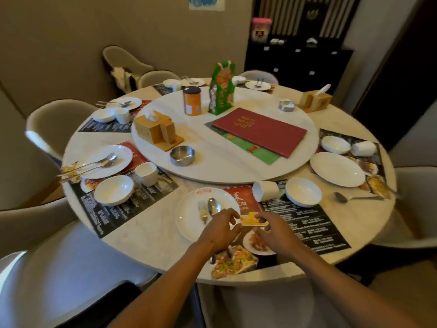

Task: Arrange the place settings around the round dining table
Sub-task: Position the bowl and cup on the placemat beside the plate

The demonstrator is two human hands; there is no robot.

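A person's two hands meet over the near edge of a round marble surface (151,235), both pinching a small yellow packet (254,220). The left hand (218,229) holds the packet's left end, its fingers curled, the grip clamped on the packet; the right hand (275,229) pinches the right end between thumb and fingertips, clamped on it too. The packet hangs just above the right rim of a white plate (189,216), which carries a fork (203,213) and spoon (214,207) side by side. The plate sits on a dark printed placemat (307,223), where a cup (264,190) lies tipped on its side beside a bowl (303,191).

Toward the right edge, a bare plate (337,169) lies near a second bowl (335,144) and another tipped cup (363,147); a loose spoon (354,197) rests on the surface between the two settings. At the left edge, a plate with cutlery (107,160), an upright cup (146,174) and a bowl (113,190) make up a third setting, with more settings around the far edge.

On the central turntable (224,166) stand a red menu (260,131), a steel ashtray (182,155), a wooden tissue holder (156,131), an orange tin (192,100) and a green bag (222,91). Padded chairs (54,119) ring the surface.
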